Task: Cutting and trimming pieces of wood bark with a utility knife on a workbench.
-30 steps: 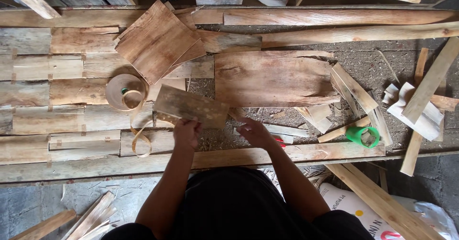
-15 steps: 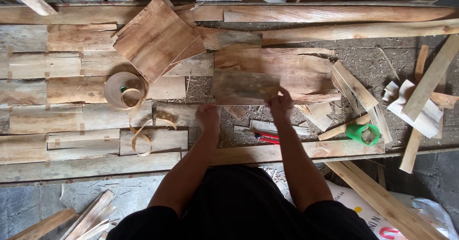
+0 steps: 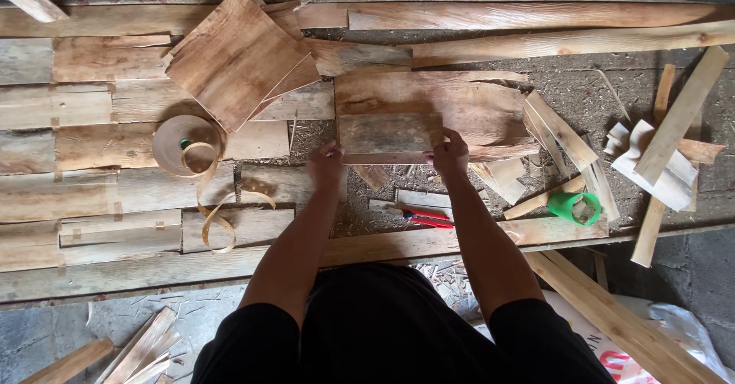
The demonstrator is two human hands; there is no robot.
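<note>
holding small dark veneer sheet flat on bigger veneer piece, left hand pinching left edge, right hand gripping right edge. red cutter lying just below.

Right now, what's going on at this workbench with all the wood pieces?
A person leans over a bench strewn with thin wood sheets. Both hands grip one small rectangular veneer piece: the left hand at its lower left corner, the right hand at its right edge, laying it over a larger sheet. A roll of paper tape lies to the left, a red utility knife just below the hands, a green tape roll to the right.
</note>
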